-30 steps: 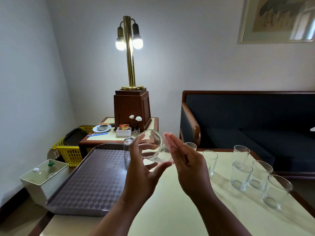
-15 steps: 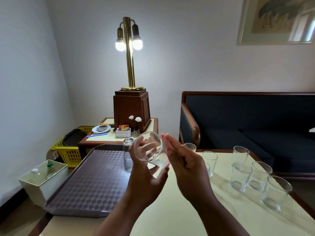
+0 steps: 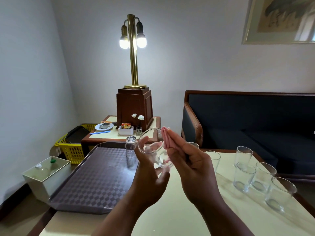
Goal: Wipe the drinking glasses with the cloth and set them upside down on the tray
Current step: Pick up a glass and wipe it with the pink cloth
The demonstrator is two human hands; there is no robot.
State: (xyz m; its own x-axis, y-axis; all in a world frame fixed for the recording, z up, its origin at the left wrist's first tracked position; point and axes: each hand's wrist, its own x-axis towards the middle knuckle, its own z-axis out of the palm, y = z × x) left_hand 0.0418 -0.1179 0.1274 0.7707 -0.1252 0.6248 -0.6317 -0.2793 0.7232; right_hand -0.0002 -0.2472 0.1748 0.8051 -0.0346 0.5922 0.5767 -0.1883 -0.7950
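Glass [image 3: 153,147] rotated slightly since last frame; left hand [image 3: 148,181] grips it above bench [image 3: 170,218], right of tray [image 3: 95,181]. Right hand [image 3: 192,167] pinches cloth [image 3: 167,138] against its wall. I'd keep turning, light pressure, cover rim.

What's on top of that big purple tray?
One upside-down glass stands near the tray's far edge. The left hand and the tilted glass it holds cover the tray's right side, so that part cannot be seen.
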